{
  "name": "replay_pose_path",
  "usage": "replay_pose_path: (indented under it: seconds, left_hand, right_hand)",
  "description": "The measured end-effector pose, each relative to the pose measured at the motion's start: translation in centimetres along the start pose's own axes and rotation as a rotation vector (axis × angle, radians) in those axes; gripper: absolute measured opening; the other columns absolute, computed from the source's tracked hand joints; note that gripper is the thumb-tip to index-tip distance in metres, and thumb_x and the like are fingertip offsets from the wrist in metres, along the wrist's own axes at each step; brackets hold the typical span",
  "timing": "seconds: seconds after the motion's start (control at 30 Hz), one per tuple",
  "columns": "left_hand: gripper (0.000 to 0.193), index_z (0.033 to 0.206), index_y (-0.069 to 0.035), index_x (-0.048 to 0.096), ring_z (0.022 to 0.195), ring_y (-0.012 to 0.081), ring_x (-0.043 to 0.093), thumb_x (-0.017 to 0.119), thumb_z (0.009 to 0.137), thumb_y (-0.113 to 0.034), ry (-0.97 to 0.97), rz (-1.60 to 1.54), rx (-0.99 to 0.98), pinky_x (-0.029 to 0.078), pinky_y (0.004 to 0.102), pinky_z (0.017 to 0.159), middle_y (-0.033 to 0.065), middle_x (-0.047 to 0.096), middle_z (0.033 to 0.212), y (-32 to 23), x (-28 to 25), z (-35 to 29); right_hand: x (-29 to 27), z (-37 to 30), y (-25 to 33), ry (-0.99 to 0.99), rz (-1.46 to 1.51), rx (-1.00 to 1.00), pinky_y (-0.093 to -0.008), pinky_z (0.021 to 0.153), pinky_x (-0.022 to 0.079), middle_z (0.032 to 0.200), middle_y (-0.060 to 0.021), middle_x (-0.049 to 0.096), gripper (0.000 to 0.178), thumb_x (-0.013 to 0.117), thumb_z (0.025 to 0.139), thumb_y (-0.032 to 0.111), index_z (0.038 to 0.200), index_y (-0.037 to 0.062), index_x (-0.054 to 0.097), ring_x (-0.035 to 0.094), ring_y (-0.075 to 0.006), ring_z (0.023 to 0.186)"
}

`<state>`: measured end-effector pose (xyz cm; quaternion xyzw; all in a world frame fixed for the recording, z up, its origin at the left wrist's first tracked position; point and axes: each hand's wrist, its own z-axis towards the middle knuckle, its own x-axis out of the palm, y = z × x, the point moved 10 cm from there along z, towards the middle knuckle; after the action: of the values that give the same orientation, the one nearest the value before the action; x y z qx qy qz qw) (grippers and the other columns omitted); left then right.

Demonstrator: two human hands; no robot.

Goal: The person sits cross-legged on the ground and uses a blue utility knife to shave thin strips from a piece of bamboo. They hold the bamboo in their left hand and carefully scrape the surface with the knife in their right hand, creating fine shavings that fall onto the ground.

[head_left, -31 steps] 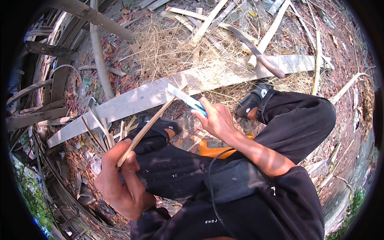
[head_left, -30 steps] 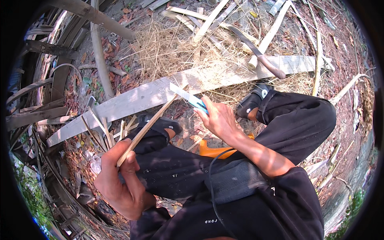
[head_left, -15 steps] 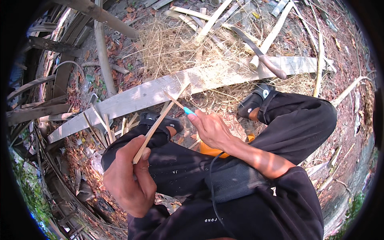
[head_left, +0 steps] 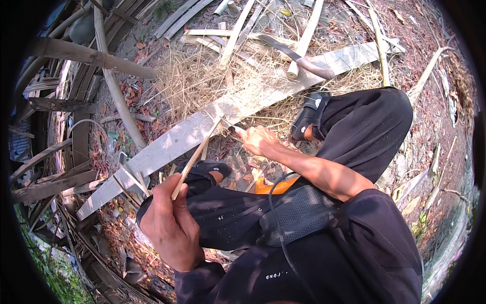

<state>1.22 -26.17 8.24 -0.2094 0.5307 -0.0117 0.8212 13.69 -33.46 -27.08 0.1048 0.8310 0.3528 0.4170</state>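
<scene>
In the head view, the left hand (head_left: pixel 174 223), lower left of the frame, has its grip pinching a slim wooden stick (head_left: pixel 199 156), which slants up toward the centre. Right of the stick's tip, the right hand (head_left: pixel 260 141) has its grip closed around a thin-bladed knife (head_left: pixel 230 124). A pale plank (head_left: pixel 162 144) crosses behind; a machete (head_left: pixel 315 68) lies upper right of centre.

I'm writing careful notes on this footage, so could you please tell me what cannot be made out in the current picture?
All in the head view:
Cutter: handle hidden by the right hand.
Wooden stick: contact between its tip and the cutter is too small to tell.
Orange object: partly covered by dark trousers; kind unclear.
Plank: partly covered by straw.
Pale pole: far end cut off by the top edge.
</scene>
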Motion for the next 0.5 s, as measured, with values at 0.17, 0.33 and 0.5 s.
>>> replay_pose_path:
  seconds: [0.17, 0.33, 0.5]
  left_hand:
    - [0.008, 0.100, 0.000, 0.065, 0.053, 0.0126, 0.053, 0.060, 0.094, -0.003, -0.026, -0.021, -0.146, 0.040, 0.0258, 0.051, 0.0095, 0.061, 0.068, 3.1, -1.0, 0.6]
    - [0.013, 0.100, -0.001, 0.067, 0.063, 0.0267, 0.065, 0.068, 0.088, -0.003, 0.014, 0.023, -0.083, 0.049, 0.0334, 0.058, 0.0149, 0.067, 0.076, 2.3, -0.5, -0.8]
    - [0.014, 0.099, 0.000, 0.067, 0.064, 0.0279, 0.066, 0.069, 0.087, -0.005, -0.014, -0.062, -0.055, 0.050, 0.0316, 0.062, 0.0159, 0.068, 0.077, 2.1, -0.7, -1.2]
  right_hand:
    - [-5.9, -5.3, 10.4, 0.043, 0.258, -0.287, -0.0530, 0.076, 0.049, 0.071, -0.0274, 0.062, 0.061, 0.039, 0.102, 0.046, 0.073, -0.0019, 0.063, 0.063, -0.0451, 0.078]
    - [-5.6, -8.0, 11.3, 0.039, 0.284, -0.268, -0.0507, 0.061, 0.046, 0.057, -0.0270, 0.053, 0.063, 0.038, 0.103, 0.045, 0.071, -0.0043, 0.061, 0.056, -0.0470, 0.059]
    - [-1.7, -4.8, 2.8, 0.175, 0.095, -0.089, -0.0503, 0.065, 0.051, 0.056, -0.0250, 0.057, 0.071, 0.037, 0.101, 0.053, 0.069, -0.0046, 0.064, 0.062, -0.0448, 0.061]
